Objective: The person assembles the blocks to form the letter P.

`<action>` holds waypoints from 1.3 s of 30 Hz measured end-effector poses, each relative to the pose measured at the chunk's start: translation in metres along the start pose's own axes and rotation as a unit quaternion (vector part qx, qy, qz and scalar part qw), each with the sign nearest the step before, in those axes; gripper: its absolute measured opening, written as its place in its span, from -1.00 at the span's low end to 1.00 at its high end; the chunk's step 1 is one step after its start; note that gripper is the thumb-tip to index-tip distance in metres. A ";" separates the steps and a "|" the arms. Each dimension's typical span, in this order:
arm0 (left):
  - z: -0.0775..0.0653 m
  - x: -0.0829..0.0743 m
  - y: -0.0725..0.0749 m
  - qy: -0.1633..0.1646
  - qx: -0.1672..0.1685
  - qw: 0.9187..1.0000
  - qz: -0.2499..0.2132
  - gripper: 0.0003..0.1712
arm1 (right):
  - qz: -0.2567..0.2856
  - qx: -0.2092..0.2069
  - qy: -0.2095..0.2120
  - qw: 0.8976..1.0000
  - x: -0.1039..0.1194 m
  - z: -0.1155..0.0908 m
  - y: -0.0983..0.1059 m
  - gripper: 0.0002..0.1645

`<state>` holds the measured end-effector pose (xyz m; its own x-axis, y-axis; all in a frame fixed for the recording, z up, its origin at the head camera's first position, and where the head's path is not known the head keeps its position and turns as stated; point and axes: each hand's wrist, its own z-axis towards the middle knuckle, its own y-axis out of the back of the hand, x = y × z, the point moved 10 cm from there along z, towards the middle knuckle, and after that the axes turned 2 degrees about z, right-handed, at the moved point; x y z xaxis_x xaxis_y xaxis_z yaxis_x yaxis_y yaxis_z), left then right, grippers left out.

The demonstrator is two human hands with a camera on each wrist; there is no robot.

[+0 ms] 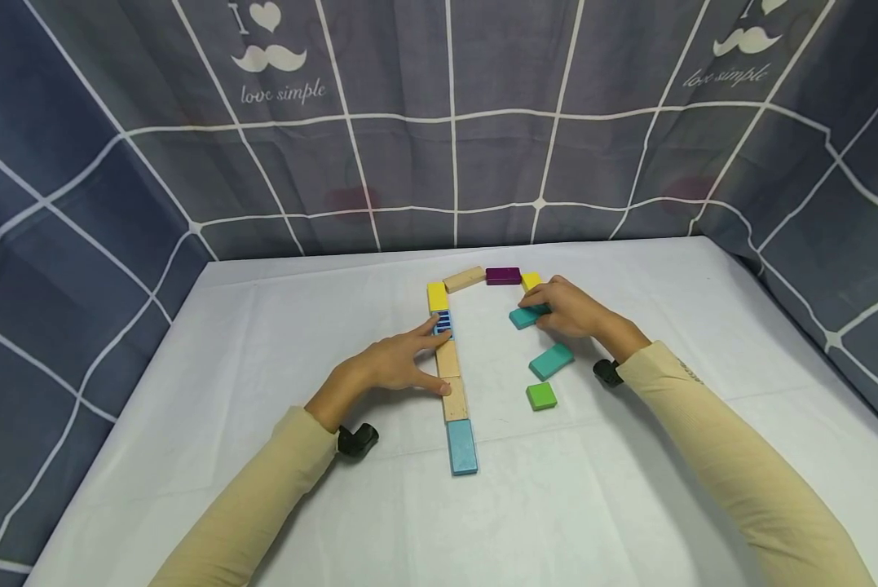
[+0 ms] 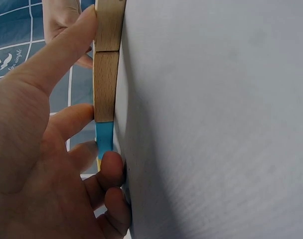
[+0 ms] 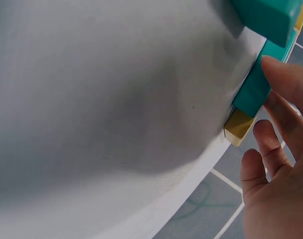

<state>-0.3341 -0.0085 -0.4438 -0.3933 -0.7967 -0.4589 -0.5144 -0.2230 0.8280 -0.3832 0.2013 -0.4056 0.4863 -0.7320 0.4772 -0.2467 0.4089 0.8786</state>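
Note:
A row of flat blocks runs down the middle of the table: a yellow block (image 1: 437, 296), a blue patterned block (image 1: 443, 321), wooden blocks (image 1: 448, 359) and a light blue block (image 1: 462, 447). Spread fingers of my left hand (image 1: 398, 361) rest along this row, thumb on a wooden block (image 2: 105, 84). My right hand (image 1: 572, 310) pinches a teal block (image 3: 253, 87) between thumb and fingers, beside a small yellow block (image 1: 531, 281). Part of that teal block is hidden under the fingers in the head view. Closer to me lies another teal block (image 1: 552, 361).
A green block (image 1: 541, 396) sits nearest me on the right side. At the far end, a tilted wooden block (image 1: 465, 280) and a purple block (image 1: 503, 276) link the two sides. Grey checked curtains (image 1: 409, 163) stand behind the white-covered table (image 1: 299, 326).

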 end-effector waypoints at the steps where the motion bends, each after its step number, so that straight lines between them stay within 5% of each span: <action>1: 0.000 0.000 0.000 0.000 0.000 1.000 0.001 0.14 | 0.000 0.000 -0.001 1.000 0.000 0.000 0.000 -0.56; 13: 0.001 0.001 -0.001 0.000 -0.001 1.000 0.002 0.14 | 0.010 -0.009 -0.009 1.000 -0.001 -0.003 0.001 -0.52; 27: 0.001 0.001 0.000 -0.003 -0.002 1.000 0.002 0.14 | 0.149 -0.030 -0.032 0.988 0.004 -0.043 0.008 -0.44; 32: 0.001 0.001 0.000 -0.001 -0.002 1.000 0.002 0.13 | 0.146 -0.010 -0.044 0.988 0.002 -0.060 0.000 -0.41; 39: -0.001 -0.001 0.001 -0.008 -0.003 1.000 -0.004 0.14 | 0.131 0.002 -0.008 0.991 0.003 -0.070 -0.009 -0.44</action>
<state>-0.3335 -0.0083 -0.4427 -0.4005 -0.7860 -0.4710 -0.5131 -0.2335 0.8260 -0.3210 0.2331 -0.4132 0.3919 -0.6093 0.6893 -0.3667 0.5836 0.7245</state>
